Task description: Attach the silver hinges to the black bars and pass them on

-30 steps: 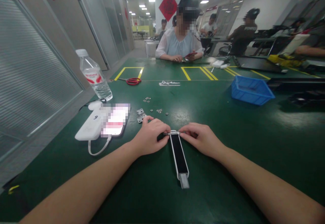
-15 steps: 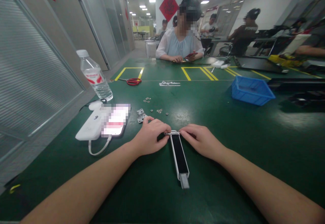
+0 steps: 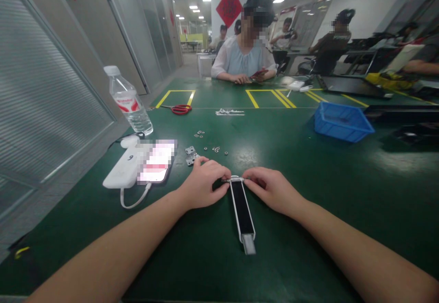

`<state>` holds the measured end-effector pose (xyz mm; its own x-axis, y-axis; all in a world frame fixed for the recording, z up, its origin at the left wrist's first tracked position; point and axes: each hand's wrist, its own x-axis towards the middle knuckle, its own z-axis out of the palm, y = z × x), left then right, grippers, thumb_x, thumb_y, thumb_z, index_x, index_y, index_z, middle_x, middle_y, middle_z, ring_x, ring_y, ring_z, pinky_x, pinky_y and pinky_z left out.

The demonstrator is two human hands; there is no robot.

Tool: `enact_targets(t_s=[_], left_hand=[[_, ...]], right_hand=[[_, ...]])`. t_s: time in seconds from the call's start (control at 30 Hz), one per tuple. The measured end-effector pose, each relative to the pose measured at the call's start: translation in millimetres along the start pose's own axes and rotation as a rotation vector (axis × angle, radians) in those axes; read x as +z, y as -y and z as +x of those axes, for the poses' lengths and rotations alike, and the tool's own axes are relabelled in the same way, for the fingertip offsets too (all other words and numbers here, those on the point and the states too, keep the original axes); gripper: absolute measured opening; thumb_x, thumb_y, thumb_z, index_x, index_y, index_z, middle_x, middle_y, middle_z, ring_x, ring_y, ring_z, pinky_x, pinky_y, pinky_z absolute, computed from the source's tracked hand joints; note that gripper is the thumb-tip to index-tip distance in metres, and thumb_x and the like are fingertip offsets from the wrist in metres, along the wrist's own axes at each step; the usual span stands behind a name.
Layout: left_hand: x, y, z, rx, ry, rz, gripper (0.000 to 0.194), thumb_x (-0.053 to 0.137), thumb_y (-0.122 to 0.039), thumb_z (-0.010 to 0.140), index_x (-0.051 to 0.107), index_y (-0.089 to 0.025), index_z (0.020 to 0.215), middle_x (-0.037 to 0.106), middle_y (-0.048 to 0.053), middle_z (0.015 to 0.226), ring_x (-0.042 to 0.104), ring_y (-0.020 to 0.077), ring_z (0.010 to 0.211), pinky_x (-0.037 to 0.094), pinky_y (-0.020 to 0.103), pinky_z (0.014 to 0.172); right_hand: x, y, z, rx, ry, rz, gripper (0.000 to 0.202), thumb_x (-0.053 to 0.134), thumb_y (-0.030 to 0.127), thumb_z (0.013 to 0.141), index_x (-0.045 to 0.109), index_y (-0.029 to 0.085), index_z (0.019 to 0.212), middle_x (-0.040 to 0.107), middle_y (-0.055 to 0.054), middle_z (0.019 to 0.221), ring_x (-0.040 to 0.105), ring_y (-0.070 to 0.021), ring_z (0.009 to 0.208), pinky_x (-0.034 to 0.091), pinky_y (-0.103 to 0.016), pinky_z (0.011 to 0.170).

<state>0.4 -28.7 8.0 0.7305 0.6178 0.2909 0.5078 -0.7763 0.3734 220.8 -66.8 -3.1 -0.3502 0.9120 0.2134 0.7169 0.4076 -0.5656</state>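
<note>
A long narrow device (image 3: 243, 209) with a black face and a pale frame lies on the green table, a grey tab (image 3: 248, 244) sticking out of its near end. At its far end my left hand (image 3: 206, 184) pinches a thin metal pin (image 3: 225, 181) from the left side. My right hand (image 3: 267, 186) has thumb and index finger pressed together at the right corner of that end; what lies between them is too small to make out. Just beyond my left hand is a metal hinge (image 3: 190, 154), partly covered by the fingers. Several small nuts (image 3: 215, 149) lie past it.
On the left stand a water bottle (image 3: 128, 101), a white power bank (image 3: 125, 168) and a phone (image 3: 159, 161) joined by a cable. Red scissors (image 3: 181, 109) lie farther back. A blue bin (image 3: 343, 122) sits at the right. A person (image 3: 245, 56) sits across the table.
The camera view has shifted very slightly. My right thumb and index finger have closed in a little at the device's far corner; my left hand keeps its pinch.
</note>
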Motion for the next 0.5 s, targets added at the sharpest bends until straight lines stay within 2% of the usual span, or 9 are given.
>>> enact_targets(t_s=[0.33,0.4,0.5], left_hand=[[0.8,0.6,-0.8,-0.005,0.0,0.019,0.013,0.049,-0.025,0.083,0.058,-0.021,0.092,0.064,-0.001,0.083,0.058,0.0179,0.087,0.026,0.041,0.093],[0.7,0.5,-1.4,-0.015,0.0,0.016,0.017,0.05,-0.026,0.08,0.058,-0.022,0.095,0.063,-0.001,0.084,0.058,0.0194,0.089,0.026,0.043,0.093],[0.7,1.2,-1.5,-0.063,-0.002,0.006,0.03,0.051,-0.02,0.071,0.055,-0.021,0.101,0.064,0.001,0.088,0.057,0.0217,0.092,0.027,0.045,0.094]], right_hand=[[-0.1,0.8,0.2,0.004,0.003,-0.001,0.013,0.053,0.022,0.089,0.066,0.019,0.091,0.061,0.0,0.069,0.054,-0.0134,0.062,0.041,-0.026,0.059],[-0.8,1.5,0.3,0.004,0.006,0.0,0.014,0.053,0.021,0.089,0.066,0.019,0.091,0.062,-0.001,0.07,0.055,-0.0138,0.063,0.041,-0.026,0.059],[-1.4,2.1,0.2,0.003,0.009,0.001,0.014,0.053,0.021,0.089,0.066,0.019,0.091,0.064,-0.002,0.073,0.057,-0.0142,0.065,0.042,-0.026,0.06]])
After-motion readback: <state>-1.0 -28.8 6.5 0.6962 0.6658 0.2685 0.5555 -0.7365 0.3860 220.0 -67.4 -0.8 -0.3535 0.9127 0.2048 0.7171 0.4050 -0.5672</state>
